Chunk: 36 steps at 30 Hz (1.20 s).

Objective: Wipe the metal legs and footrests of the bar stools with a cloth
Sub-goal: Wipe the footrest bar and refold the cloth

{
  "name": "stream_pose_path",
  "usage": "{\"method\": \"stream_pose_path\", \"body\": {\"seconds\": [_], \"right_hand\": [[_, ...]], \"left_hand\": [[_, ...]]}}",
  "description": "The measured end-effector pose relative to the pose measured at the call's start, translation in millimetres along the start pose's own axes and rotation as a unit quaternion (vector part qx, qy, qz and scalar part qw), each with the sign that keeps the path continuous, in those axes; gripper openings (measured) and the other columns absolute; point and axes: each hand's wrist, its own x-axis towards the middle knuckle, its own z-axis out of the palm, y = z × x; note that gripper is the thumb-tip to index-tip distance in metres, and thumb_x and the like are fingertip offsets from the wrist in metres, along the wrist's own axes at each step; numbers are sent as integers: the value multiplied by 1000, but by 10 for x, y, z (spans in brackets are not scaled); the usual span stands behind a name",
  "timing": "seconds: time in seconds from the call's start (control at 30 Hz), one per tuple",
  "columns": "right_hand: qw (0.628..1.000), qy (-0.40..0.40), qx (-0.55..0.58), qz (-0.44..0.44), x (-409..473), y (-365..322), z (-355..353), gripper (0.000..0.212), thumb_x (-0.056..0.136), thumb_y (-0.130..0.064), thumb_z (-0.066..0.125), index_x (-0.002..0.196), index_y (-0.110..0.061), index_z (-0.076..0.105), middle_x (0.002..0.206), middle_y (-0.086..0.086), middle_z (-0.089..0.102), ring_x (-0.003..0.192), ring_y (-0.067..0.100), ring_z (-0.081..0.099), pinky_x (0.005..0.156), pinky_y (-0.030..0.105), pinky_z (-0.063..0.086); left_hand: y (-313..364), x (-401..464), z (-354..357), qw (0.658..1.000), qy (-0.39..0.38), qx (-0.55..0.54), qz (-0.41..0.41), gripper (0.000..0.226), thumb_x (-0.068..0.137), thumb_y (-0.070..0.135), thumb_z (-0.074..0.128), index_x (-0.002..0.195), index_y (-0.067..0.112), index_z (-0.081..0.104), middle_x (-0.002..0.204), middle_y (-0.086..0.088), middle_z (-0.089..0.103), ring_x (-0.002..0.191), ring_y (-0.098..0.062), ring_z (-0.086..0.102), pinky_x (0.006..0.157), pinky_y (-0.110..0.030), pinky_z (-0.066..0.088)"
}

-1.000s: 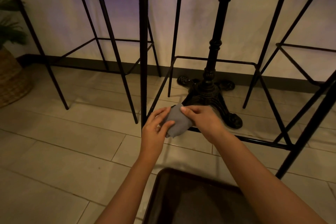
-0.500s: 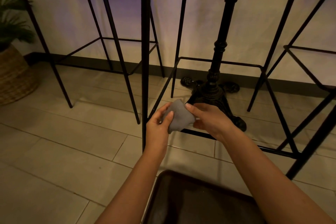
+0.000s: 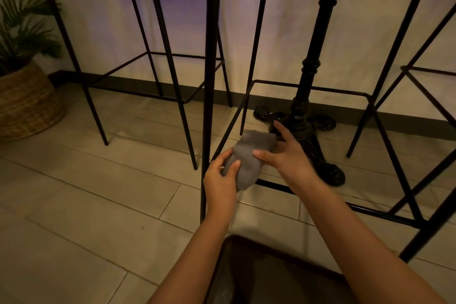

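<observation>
Head cam, looking down at the floor under a bar table. Both hands are out front with a grey cloth point(image 3: 248, 155) held between them, up in the air just in front of the nearest bar stool leg point(image 3: 210, 81). The left hand point(image 3: 223, 175) grips the lower left part of the cloth, thumb pressed over the front and fingers curled behind it. The right hand point(image 3: 287, 158) has its thumb on the cloth's right side, with fingers spread and fairly straight behind the upper edge, so it's more touching than clamping.

That near black metal leg runs straight down to the tile floor point(image 3: 74, 205) right beside the left wrist. The stool's low footrest bar point(image 3: 365, 210) passes behind the right forearm. Just past the hands is the ornate cast-iron table base point(image 3: 303, 128). Another stool frame point(image 3: 158, 76) stands to the left, and one more point(image 3: 394, 96) on the right. A wicker basket point(image 3: 24, 101) with a plant sits at far left by the wall.
</observation>
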Motion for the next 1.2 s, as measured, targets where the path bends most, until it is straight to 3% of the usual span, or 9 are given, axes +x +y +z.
{"method": "stream_pose_path", "body": {"seconds": [0.1, 0.23, 0.4, 0.6, 0.87, 0.93, 1.03, 1.1, 1.2], "right_hand": [[999, -32, -1, -2, -21, 45, 71, 88, 75, 5, 70, 144, -27, 25, 122, 6, 53, 93, 5, 58, 66, 10, 51], [1000, -21, -21, 5, 79, 27, 107, 81, 80, 8, 62, 143, -30, 28, 132, 9, 51, 108, 17, 56, 82, 28, 54], [1000, -12, -14, -19, 384, -69, 146, 73, 85, 5, 57, 142, -30, 29, 126, 7, 55, 113, 22, 54, 88, 36, 51], [997, -67, -30, 18, 724, 21, 438, 70, 85, 0, 59, 141, -32, 32, 124, 7, 58, 112, 23, 56, 94, 42, 48], [947, -23, -304, -102, 891, 218, 621, 49, 81, -7, 67, 127, -19, 53, 136, 6, 34, 118, 16, 41, 87, 10, 34], [967, -28, -242, -78, 886, 232, 669, 39, 85, -1, 61, 121, -12, 55, 132, 4, 37, 103, 8, 48, 73, 1, 41], [994, -72, -70, 43, 871, 204, 718, 33, 90, -4, 52, 122, -13, 50, 115, 10, 52, 89, 12, 56, 81, 24, 52], [990, -98, -37, 97, 879, 162, 725, 34, 91, -4, 52, 124, -13, 50, 101, 6, 53, 87, 15, 56, 86, 31, 50], [985, -122, -43, 117, 889, 117, 718, 28, 91, -5, 52, 118, -12, 54, 91, 4, 53, 82, 16, 54, 71, 27, 47]], "left_hand": [[10, -26, 70, 998, 54, 19, 13, 30, 89, 14, 58, 118, 19, 57, 114, 3, 56, 104, -12, 57, 84, -28, 54], [-47, -96, 45, 997, 50, 45, 48, 31, 89, 16, 58, 120, 20, 57, 105, 14, 48, 102, -10, 56, 81, -22, 53], [-167, -90, -202, 959, 114, 161, 202, 39, 84, 23, 61, 120, 37, 54, 129, 5, 39, 116, -13, 41, 90, -18, 41], [-156, 54, -295, 969, 59, 127, 202, 54, 87, 19, 56, 132, 39, 34, 137, -1, 42, 127, -4, 39, 101, -9, 34], [-226, 99, -286, 969, 59, 128, 201, 56, 86, 17, 56, 133, 36, 33, 132, -1, 46, 122, -1, 41, 97, -5, 33], [-239, 103, -292, 968, 62, 131, 204, 56, 86, 16, 57, 133, 35, 34, 131, 0, 46, 122, 2, 40, 95, -3, 33], [-256, 118, -311, 970, 59, 123, 203, 55, 85, 15, 58, 132, 34, 35, 128, 1, 48, 120, 7, 41, 92, -1, 33], [-264, 122, -319, 971, 56, 117, 200, 55, 85, 17, 57, 131, 35, 35, 128, 1, 48, 120, 5, 41, 91, -1, 34], [-271, 124, -322, 971, 55, 119, 200, 55, 84, 20, 57, 131, 36, 35, 128, 2, 48, 120, 6, 41, 92, -1, 34]]}}
